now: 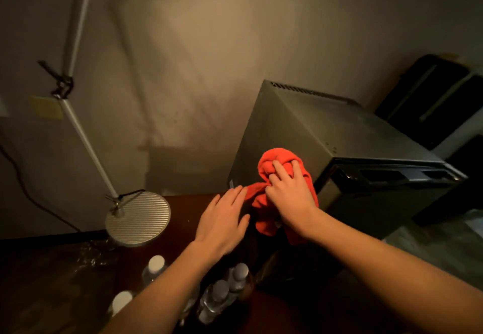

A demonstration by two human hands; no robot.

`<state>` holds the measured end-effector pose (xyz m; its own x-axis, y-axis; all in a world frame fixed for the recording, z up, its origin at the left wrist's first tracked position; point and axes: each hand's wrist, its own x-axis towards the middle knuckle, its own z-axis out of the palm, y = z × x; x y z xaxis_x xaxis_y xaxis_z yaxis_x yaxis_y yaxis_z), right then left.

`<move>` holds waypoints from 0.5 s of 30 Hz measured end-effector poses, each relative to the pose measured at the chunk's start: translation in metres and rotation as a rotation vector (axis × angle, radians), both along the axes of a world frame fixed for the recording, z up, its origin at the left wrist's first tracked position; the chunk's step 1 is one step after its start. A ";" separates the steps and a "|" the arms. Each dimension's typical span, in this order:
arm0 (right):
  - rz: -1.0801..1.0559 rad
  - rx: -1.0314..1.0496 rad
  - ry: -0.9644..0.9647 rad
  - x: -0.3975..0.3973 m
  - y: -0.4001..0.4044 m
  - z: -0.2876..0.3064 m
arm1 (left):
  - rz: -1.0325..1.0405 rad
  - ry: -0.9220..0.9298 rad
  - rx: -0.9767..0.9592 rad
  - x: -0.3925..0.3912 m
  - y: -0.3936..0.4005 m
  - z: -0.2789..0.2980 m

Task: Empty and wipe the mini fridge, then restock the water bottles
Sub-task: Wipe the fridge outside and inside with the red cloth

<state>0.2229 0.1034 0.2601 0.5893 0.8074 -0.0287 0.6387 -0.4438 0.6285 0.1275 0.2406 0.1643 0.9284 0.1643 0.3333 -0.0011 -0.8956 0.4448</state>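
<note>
Head view, dim warm light. Boxy grey metal mini fridge [326, 135] stands right of a dark wooden counter [52, 294], door seen from above, vent slots along its rear top edge. Right hand [290, 195] bunches a crumpled orange-red cloth [271, 163] against the fridge's near upper corner, fingers curled into the folds. Left hand [222, 218] lies flat beside it, fingers straight, fingertips touching the cloth's edge. Clear plastic water bottles with white caps [222, 297] stand clustered on the counter below the forearms. Round ribbed silver lamp base [138, 218] sits to the left.
</note>
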 end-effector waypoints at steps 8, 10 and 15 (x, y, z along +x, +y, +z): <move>0.004 0.197 -0.183 -0.027 -0.023 0.068 | -0.065 -0.066 0.030 -0.035 -0.009 0.042; 0.011 0.298 -0.190 -0.037 -0.033 0.085 | -0.069 -0.076 0.024 -0.042 -0.011 0.046; -0.054 0.489 -0.178 -0.057 -0.073 0.113 | -0.103 -0.104 0.027 -0.053 -0.026 0.052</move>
<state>0.1658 0.0302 0.3736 0.5921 0.6697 0.4482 0.5089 -0.7420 0.4364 0.0742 0.2145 0.2160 0.9003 0.0599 0.4311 -0.1381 -0.9000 0.4134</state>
